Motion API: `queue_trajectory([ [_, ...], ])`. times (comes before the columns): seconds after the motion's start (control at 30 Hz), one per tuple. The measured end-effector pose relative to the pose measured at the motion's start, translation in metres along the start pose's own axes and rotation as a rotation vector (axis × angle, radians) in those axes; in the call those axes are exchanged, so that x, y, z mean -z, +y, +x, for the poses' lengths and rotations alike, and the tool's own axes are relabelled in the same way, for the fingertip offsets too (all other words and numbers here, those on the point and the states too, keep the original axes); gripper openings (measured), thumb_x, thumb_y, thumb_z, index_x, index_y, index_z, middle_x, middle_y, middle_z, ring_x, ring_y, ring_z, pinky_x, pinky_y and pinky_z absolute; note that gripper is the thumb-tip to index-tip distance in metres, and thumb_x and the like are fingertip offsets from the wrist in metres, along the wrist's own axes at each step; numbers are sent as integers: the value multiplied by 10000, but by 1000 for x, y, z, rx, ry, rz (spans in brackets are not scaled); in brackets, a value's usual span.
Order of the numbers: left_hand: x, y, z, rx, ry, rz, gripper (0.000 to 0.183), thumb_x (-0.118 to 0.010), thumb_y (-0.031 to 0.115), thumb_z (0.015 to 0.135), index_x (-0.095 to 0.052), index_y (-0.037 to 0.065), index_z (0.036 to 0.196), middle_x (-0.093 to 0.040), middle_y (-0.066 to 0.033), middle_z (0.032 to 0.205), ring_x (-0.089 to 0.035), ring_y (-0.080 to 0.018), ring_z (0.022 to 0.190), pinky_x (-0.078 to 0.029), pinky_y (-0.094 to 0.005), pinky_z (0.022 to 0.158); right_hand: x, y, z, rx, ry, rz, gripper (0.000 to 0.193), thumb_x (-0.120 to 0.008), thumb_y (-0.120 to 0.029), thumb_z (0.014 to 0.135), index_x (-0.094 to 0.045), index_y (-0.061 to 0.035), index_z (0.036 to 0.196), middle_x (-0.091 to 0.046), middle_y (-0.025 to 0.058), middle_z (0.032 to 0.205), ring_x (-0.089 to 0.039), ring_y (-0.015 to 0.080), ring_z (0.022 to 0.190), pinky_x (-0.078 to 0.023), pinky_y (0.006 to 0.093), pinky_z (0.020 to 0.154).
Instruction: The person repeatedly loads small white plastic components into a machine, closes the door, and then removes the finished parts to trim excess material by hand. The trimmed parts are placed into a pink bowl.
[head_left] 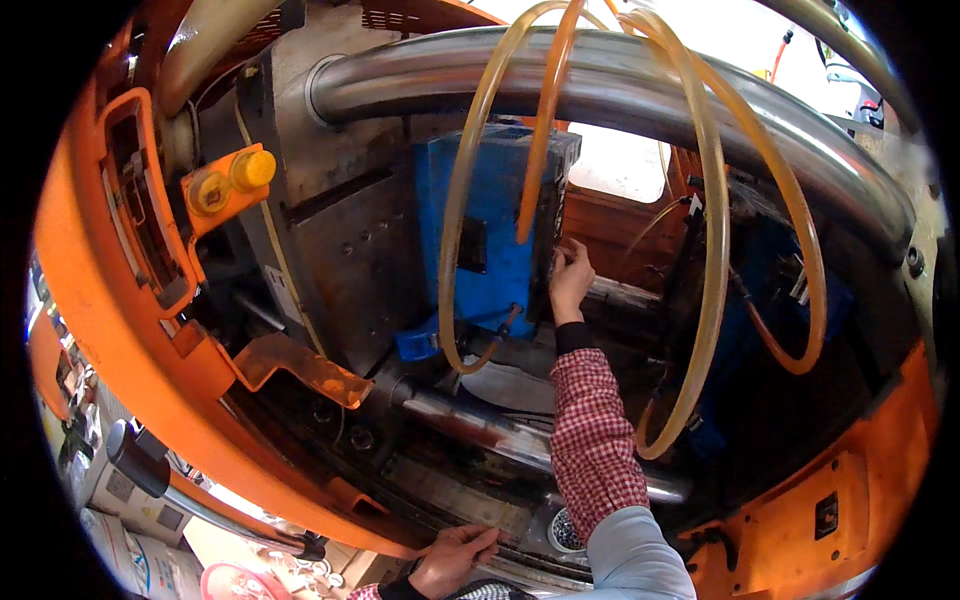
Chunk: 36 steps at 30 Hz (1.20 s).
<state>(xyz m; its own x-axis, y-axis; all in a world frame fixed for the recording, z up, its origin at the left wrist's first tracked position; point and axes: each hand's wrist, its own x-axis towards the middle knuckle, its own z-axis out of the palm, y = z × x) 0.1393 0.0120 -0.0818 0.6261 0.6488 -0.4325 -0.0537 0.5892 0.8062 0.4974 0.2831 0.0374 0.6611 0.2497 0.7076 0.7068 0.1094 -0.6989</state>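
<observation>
My right hand (572, 283) reaches into the machine, its fingers bent together against the dark right-hand face of a blue mould block (500, 270). What those fingers hold, if anything, is hidden. A checked sleeve with a pale blue cover runs up that forearm. Down at the lower edge, my left hand (455, 562) rests by the machine's front sill, thumb and fingers pressed together; I cannot make out anything between them. Between the sill and my right sleeve stands a small white tub (566, 530) of small dark and silvery bits.
Yellowish hoses (712, 230) loop down on both sides of my right arm. A thick steel bar (600, 85) crosses above, and a lower bar (470, 420) passes beneath. Dark mould parts (770, 270) stand at right. An orange frame (90, 290) curves along the left.
</observation>
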Motion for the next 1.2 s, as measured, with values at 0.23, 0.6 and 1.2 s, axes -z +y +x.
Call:
queue_trajectory([
  [0.23, 21, -27, 21, -251, -21, 288, 148, -578, 174, 929, -618, 35, 962, -517, 25, 663, -455, -54, 529, -337, -176, 465, -3, -4, 1, 5, -34, -25, 344, -613, -47, 830, -568, -21, 1169, -682, 163, 939, -644, 337, 865, -491, 406, 766],
  [0.6, -6, 24, -6, -165, -20, -85, 279, -471, 161, 978, -554, -56, 1133, -618, -122, 1051, -596, -215, 985, -465, -317, 903, 33, -19, -2, 275, -260, -346, 857, -608, 21, 707, -141, 78, 1424, -605, 272, 1032, -605, 403, 890, -488, 460, 749],
  [1.2, -27, 58, 3, -237, -204, -114, 485, -365, 412, 993, -555, -25, 1080, -654, -120, 937, -671, -218, 812, -557, -289, 662, 227, -128, -224, 97, -1039, 375, 177, -709, -43, 743, -704, -14, 918, -690, 119, 882, -665, 216, 783, -518, 298, 680],
])
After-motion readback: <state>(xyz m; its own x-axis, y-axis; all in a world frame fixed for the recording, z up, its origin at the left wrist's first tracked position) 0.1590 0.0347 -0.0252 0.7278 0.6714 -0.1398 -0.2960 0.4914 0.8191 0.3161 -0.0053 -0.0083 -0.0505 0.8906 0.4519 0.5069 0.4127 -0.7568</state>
